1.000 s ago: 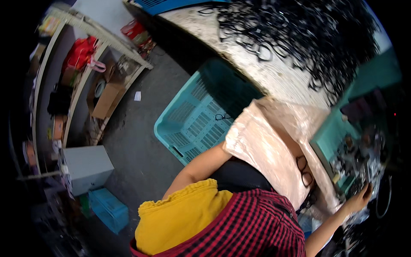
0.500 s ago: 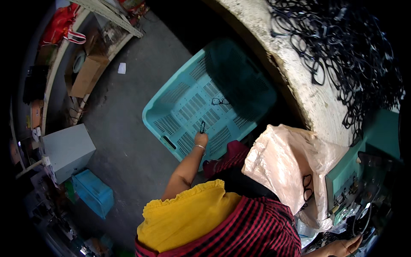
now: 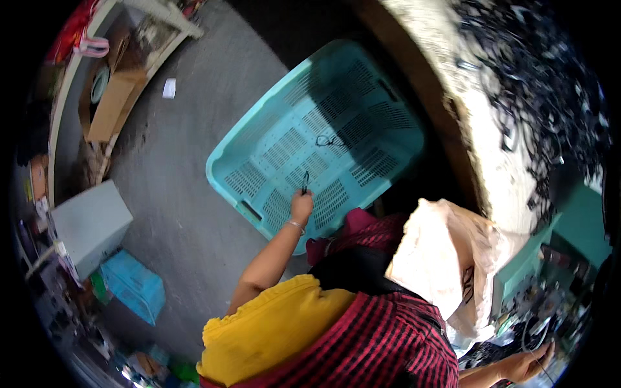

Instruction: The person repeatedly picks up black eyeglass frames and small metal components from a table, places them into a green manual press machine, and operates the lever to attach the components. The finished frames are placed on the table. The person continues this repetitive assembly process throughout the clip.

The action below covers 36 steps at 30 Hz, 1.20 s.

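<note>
My left hand (image 3: 301, 205) reaches over a large turquoise plastic basket (image 3: 223, 145) with slotted walls and floor. Its fingers are closed on one end of a dark eyeglass frame (image 3: 306, 181). Another eyeglass frame (image 3: 330, 140) lies on the basket's floor, partly in shadow. At the lower right, my right hand (image 3: 522, 366) is beside a cluttered work surface, fingers apart and nothing plainly held in them. A thin cable (image 3: 535, 336) runs close to its fingertips, and blur hides whether they touch.
Dark eyeglass frames lie heaped on a pale ledge (image 3: 477, 97). An open pinkish plastic bag (image 3: 424, 239) stands at my right, near a green machine (image 3: 576, 216). On the left are a grey box (image 3: 92, 223), a blue crate (image 3: 132, 284) and a shelf with a cardboard box (image 3: 115, 107).
The view has shifted slightly, so the basket appears larger. My left hand still holds the eyeglass frame over it. My right hand has moved little at the lower right.
</note>
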Available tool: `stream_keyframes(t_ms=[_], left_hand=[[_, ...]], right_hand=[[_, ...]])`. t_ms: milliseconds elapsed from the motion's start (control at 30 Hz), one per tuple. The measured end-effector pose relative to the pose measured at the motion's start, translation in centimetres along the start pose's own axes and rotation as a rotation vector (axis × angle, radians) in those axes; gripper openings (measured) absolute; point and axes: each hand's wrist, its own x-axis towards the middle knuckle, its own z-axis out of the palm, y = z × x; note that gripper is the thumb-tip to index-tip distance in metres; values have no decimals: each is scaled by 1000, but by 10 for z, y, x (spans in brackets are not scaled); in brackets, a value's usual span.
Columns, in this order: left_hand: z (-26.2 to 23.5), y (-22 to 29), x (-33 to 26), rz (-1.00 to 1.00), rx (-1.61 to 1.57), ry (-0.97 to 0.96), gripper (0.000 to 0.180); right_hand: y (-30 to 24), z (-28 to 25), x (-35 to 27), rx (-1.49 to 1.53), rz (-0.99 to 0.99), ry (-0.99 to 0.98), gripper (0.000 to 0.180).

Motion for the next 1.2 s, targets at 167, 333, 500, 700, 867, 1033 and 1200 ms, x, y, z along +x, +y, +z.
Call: stream_keyframes(t_ms=[167, 333, 500, 700, 867, 1033, 1200], left_hand=[[-19, 172, -104, 331, -156, -218, 37], [-3, 294, -331, 799, -276, -1087, 26], [109, 298, -494, 498, 481, -1631, 31], [211, 280, -593, 85, 344, -1695, 24], [225, 276, -588, -4, 306, -1640, 20], [229, 278, -592, -8, 309, -1648, 20], [230, 277, -587, 9, 270, -1696, 21]], right_hand=[[44, -54, -67, -273, 379, 16, 17], [103, -57, -113, 105, 642, 177, 21], [146, -36, -161, 216, 861, 176, 12], [177, -18, -140, 296, 922, 79, 13], [216, -10, -115, 506, 1022, 160, 12], [218, 0, -128, 371, 1050, 98, 13], [205, 26, -80, 191, 604, -30, 12]])
